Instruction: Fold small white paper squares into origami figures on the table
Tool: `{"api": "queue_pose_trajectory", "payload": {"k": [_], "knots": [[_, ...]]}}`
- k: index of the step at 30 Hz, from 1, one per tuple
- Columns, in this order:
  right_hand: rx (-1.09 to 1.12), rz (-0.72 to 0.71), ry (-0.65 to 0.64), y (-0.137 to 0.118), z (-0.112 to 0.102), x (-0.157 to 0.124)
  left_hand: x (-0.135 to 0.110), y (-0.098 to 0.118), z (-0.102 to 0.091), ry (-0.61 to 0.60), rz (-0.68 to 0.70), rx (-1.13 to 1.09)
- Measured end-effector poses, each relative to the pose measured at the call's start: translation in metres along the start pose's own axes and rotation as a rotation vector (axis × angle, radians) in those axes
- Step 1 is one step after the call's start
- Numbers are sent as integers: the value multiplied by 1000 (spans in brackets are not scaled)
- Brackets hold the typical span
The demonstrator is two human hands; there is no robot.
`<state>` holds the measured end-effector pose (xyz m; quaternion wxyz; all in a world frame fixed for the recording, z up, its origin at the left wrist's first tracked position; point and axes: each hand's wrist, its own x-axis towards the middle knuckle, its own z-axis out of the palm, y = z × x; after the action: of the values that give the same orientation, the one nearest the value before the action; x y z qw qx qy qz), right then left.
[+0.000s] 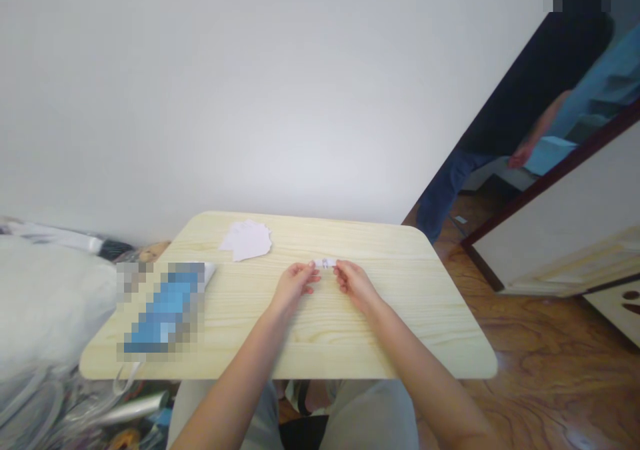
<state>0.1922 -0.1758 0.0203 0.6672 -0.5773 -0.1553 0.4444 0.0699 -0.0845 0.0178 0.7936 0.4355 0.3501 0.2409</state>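
Between my two hands is a small white strip (325, 263) with a dark mark or print at its middle; it looks like paper. My left hand (299, 282) pinches its left end between thumb and fingers. At the other end, my right hand (354, 281) grips it the same way. Both hands hold the strip level, over the middle of the light wooden table (320, 343). Farther back on the left lies a pile of white paper pieces (250, 240) with uneven edges, apart from my hands.
On the table's left side lies a blurred-out blue-screened device (167, 310) with a white cable (131, 377). A white wall (310, 103) rises behind the table. Another person (530, 83) stands at the right by a doorway. Bags and clutter (115, 410) crowd the lower left.
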Motion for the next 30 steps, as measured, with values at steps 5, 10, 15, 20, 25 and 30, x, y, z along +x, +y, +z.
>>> {"api": "queue_pose_trajectory", "payload": {"k": [5, 10, 15, 20, 25, 30], "knots": [[-68, -22, -16, 0, 3, -1, 0, 0, -1, 26, 21, -42], [-107, -47, -36, 1, 3, -1, 2, 0, -1, 54, 38, -72], [-125, -37, -47, 1, 3, -1, 4, -1, -1, 65, 51, -143], [-126, -29, -55, 2, 2, 0, 6, -3, -2, 41, 25, -153], [-125, -21, -59, 2, 2, 0, 8, -5, -2, 32, 42, -193], [-137, -9, -70, 3, 1, 1, 10, -6, 1, 8, 27, -288]]}}
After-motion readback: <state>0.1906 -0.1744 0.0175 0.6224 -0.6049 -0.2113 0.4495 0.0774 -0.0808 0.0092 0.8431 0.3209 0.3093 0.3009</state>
